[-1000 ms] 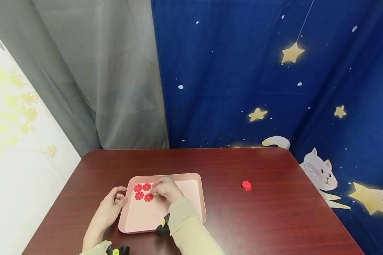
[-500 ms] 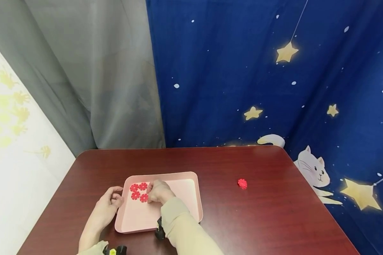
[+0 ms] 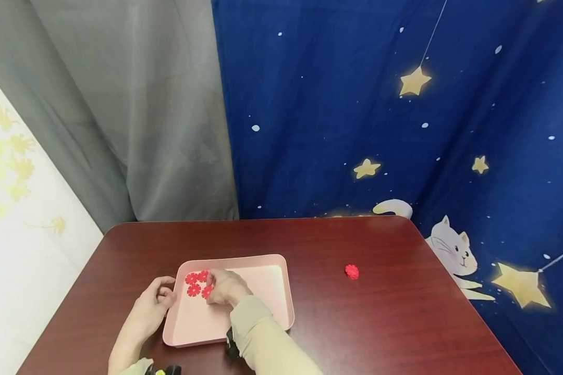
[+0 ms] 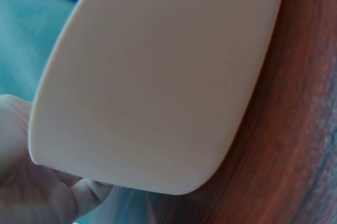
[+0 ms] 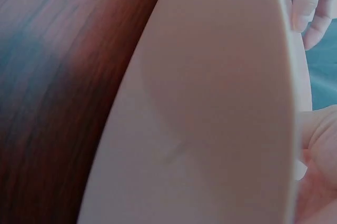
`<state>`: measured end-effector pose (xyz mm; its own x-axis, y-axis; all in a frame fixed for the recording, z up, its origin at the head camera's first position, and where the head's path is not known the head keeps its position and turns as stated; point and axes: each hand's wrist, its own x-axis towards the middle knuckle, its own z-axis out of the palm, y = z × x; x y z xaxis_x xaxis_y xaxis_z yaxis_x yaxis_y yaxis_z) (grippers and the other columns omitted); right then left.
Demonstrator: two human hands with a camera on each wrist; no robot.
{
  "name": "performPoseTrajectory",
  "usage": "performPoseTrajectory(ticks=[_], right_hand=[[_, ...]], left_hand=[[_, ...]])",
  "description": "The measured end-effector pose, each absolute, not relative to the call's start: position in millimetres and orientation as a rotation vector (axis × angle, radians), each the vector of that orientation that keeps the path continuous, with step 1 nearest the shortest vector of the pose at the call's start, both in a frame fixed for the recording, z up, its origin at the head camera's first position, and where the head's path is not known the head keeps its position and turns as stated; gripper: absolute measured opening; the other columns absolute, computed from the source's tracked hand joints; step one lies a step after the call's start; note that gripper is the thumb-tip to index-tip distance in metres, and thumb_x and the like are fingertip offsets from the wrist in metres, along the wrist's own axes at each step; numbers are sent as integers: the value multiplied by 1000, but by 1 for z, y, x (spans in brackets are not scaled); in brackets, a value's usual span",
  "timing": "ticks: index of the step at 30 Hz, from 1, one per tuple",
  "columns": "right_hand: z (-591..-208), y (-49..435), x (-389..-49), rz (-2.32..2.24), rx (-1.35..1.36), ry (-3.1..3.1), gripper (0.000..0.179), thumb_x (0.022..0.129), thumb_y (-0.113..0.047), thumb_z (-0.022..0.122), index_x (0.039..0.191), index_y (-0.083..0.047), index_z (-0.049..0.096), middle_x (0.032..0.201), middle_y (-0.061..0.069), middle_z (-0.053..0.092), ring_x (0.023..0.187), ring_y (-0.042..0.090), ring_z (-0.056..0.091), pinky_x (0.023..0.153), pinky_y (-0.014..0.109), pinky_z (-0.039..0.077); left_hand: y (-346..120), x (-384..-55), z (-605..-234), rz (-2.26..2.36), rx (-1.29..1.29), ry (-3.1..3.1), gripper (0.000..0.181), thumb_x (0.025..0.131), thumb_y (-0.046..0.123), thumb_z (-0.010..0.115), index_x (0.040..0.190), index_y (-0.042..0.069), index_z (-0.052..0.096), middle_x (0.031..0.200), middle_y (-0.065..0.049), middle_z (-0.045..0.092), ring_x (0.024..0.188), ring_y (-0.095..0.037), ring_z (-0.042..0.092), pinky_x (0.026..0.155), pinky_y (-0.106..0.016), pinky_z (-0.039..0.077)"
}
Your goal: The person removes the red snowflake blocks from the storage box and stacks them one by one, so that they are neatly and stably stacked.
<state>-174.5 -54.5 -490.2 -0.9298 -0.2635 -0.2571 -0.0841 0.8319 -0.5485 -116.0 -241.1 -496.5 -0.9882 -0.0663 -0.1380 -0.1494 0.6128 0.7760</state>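
Note:
In the head view, several red flower-shaped plastic discs lie grouped in the upper left of a shallow pink tray. My right hand reaches into the tray, fingers bent down at the right side of the group and partly covering the lower right disc. I cannot tell whether a disc is between its fingertips. My left hand is at the tray's left wall, its loosely bent fingers against the outside. Both wrist views are mostly filled by the tray's outer wall, with part of the left hand behind it.
Another small red piece, seemingly a stack of similar discs, lies on the dark red wooden table to the right of the tray. Grey and blue star-patterned curtains hang behind the table's back edge.
My right hand has shifted slightly left over the disc group and now covers more of the lower right disc. The left hand stays at the tray's side. The whole head view has drifted a little.

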Motion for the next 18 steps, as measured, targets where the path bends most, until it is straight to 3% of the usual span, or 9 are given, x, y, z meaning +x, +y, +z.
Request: performPoseTrajectory(ticks=[5, 9, 18], right_hand=[[-492, -51, -176, -862, -290, 2663, 35, 70, -16, 86, 84, -20, 55, 71, -5, 49, 66, 12, 46, 61, 25, 38], [-496, -47, -176, -1015, -303, 2597, 30, 76, -16, 83, 76, -16, 53, 66, -3, 48, 59, 12, 44, 56, 24, 36], [-492, -37, -176, -1455, -114, 2267, 31, 82, -4, 77, 71, -9, 50, 58, -1, 48, 47, 11, 44, 45, 22, 36]], left_hand=[[-242, -117, -494, 1323, -185, 2731, 39, 99, 10, 52, 135, 0, 41, 97, -9, 54, 80, -19, 53, 64, -30, 42], [-242, -115, -494, 1341, -195, 2720, 39, 99, 9, 51, 135, 1, 42, 97, -9, 55, 79, -18, 53, 63, -29, 42], [-241, -116, -495, 1389, -197, 2704, 39, 99, 9, 52, 135, 0, 41, 98, -9, 55, 78, -19, 55, 62, -28, 46]])
